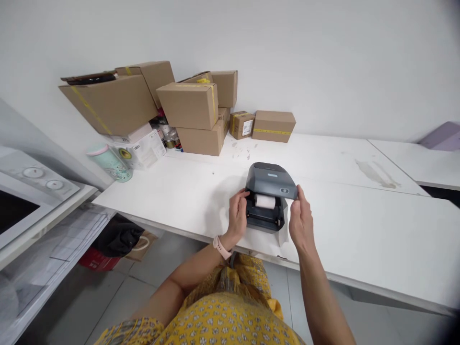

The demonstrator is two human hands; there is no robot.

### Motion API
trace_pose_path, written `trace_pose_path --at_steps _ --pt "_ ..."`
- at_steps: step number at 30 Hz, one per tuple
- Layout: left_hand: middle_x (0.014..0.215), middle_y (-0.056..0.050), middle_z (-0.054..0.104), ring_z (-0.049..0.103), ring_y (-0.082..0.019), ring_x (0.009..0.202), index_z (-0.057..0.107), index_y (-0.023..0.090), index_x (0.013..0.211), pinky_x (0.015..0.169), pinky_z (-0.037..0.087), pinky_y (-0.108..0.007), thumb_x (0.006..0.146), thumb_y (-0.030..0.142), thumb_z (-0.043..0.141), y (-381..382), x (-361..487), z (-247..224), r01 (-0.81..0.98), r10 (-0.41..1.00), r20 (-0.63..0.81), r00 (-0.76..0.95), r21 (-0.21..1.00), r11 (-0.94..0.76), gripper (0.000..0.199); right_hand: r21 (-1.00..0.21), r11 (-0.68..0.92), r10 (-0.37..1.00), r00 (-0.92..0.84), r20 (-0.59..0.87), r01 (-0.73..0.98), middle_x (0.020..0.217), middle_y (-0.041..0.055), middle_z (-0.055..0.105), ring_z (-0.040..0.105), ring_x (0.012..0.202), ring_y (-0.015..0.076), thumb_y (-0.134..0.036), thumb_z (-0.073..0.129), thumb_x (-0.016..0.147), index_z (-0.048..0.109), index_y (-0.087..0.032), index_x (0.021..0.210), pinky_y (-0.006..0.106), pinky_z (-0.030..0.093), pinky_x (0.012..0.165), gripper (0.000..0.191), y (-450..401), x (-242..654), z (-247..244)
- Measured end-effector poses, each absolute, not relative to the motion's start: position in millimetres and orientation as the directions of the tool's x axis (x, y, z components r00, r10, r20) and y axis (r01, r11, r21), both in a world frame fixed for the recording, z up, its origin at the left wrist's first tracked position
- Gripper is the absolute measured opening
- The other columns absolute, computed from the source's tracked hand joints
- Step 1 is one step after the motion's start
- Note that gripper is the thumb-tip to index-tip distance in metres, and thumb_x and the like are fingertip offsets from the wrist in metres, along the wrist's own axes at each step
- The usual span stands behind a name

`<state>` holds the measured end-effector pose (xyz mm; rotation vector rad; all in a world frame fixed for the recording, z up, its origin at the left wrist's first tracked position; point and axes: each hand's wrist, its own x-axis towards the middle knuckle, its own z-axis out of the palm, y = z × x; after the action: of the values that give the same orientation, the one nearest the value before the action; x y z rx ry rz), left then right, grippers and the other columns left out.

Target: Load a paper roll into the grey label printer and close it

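A dark grey label printer (271, 178) stands near the front edge of the white table, its lid tilted up. Inside the opening lies a roll of white labels (265, 201). My left hand (237, 214), with a pink watch band at the wrist, is closed at the printer's left side, fingertips at the gap under the lid. On the other side my right hand (301, 220) grips the right front corner of the raised lid, its fingers partly hidden. A whitish sheet or strip (284, 230) shows beside the printer's right side.
Several cardboard boxes (196, 105) are stacked at the back left, with smaller cartons (274, 126) by the wall. A mint tumbler (114, 164) leans at the table's left end. Further left is a white microwave (36, 179). A purple block (442, 136) lies far right.
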<state>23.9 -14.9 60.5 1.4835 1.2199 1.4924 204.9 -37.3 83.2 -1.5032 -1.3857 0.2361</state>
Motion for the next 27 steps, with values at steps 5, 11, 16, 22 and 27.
trace_pose_path --at_steps 5,11,16,22,27 --pt "0.127 -0.012 0.060 0.054 -0.025 0.122 0.059 0.019 0.119 0.100 0.045 -0.038 0.092 0.031 0.049 44.9 24.2 54.4 0.255 0.980 0.185 -0.073 0.953 -0.160 0.031 -0.701 0.206 0.766 0.333 0.550 0.683 0.123 0.0136 0.065 0.052 0.121 0.0311 -0.051 0.028 0.099 0.042 -0.022 0.147 0.055 0.039 0.101 0.058 8.1 214.3 122.2" --pt "0.127 -0.015 0.062 0.059 -0.026 0.116 0.051 0.016 0.126 0.096 0.044 -0.036 0.087 0.037 0.056 78.1 32.2 54.9 0.288 1.000 -0.016 -0.007 0.957 0.017 0.044 -0.650 0.189 0.734 0.334 0.592 0.736 0.114 0.0146 0.068 0.057 0.110 0.0306 -0.051 0.029 0.098 0.041 -0.020 0.146 0.052 0.042 0.093 0.058 60.0 219.7 145.1" --pt "0.133 -0.015 0.059 0.057 -0.030 0.118 0.045 0.019 0.135 0.096 0.043 -0.039 0.077 0.033 0.068 68.0 34.8 55.5 0.376 0.997 0.029 0.076 0.925 -0.055 0.064 -0.632 0.246 0.621 0.381 0.684 0.735 0.109 0.0119 0.071 0.066 0.092 0.0229 -0.039 0.035 0.098 0.049 -0.018 0.137 0.041 0.049 0.086 0.047 66.6 219.0 128.6" --pt "0.131 -0.014 0.061 0.060 -0.029 0.116 0.045 0.019 0.135 0.097 0.044 -0.040 0.075 0.024 0.067 62.3 33.3 52.3 0.405 0.998 0.021 0.051 0.913 -0.040 0.064 -0.175 0.469 0.845 -0.382 0.374 0.866 0.094 0.0067 0.077 0.067 0.097 0.0241 -0.016 0.048 0.085 0.075 -0.023 0.091 0.051 0.032 0.110 0.028 78.3 213.8 98.2" --pt "0.131 -0.014 0.061 0.061 -0.029 0.116 0.043 0.018 0.137 0.100 0.043 -0.041 0.075 0.025 0.066 61.7 33.0 53.8 0.438 1.000 -0.004 0.030 0.899 -0.009 0.067 -0.068 0.578 0.786 -0.577 -0.222 0.813 0.093 0.0083 0.077 0.067 0.103 0.0260 -0.015 0.052 0.082 0.076 -0.022 0.090 0.050 0.019 0.117 0.026 97.5 199.0 102.3"
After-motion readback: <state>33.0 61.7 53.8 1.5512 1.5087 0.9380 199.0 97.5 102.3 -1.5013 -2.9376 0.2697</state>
